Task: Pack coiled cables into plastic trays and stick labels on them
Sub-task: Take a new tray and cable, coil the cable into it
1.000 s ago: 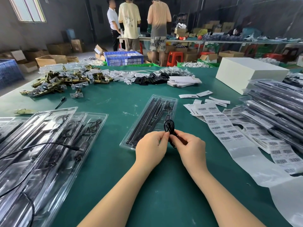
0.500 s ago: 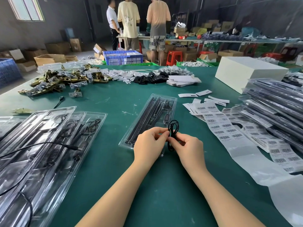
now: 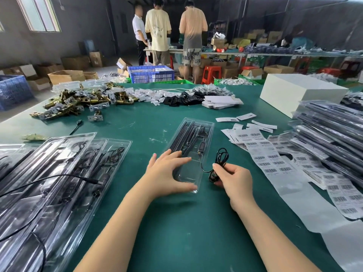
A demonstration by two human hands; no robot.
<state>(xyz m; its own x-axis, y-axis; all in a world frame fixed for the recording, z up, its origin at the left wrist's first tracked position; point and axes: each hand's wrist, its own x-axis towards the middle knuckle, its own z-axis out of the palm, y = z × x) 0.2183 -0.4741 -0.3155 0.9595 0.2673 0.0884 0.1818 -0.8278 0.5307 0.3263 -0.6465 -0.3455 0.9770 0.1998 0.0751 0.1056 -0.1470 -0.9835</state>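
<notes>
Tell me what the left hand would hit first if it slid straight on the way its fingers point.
The left hand points right across the clear tray; beyond it, probably the coiled cable in the right hand.

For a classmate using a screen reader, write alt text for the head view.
A person's right hand grips a coiled black cable while the left hand steadies a clear plastic tray on a green table. Barcode label sheets lie to the right.
</notes>
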